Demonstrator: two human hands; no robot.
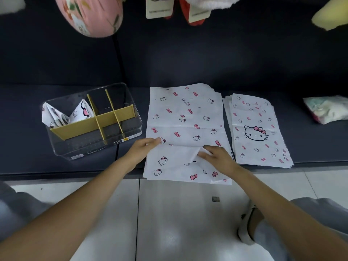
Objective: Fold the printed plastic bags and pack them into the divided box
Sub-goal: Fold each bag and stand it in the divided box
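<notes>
A white plastic bag printed with cat faces and pink bows (185, 117) lies flat on the dark seat in the middle, its near end hanging over the seat's edge. My left hand (142, 149) pinches the bag's left edge near a fold. My right hand (216, 157) grips a lifted flap at the bag's near middle. To the left stands a clear storage box (131, 129) with yellow dividers (98, 121). Two folded bags (66, 113) stand in its far-left compartment. A stack of flat printed bags (258, 132) lies to the right.
A crumpled pastel bundle (325, 110) sits on the seat at far right. Soft toys and card tags hang above, among them a pink one (92, 14). White floor tiles (169, 213) lie below the seat, with my knees and a shoe (246, 228) at the sides.
</notes>
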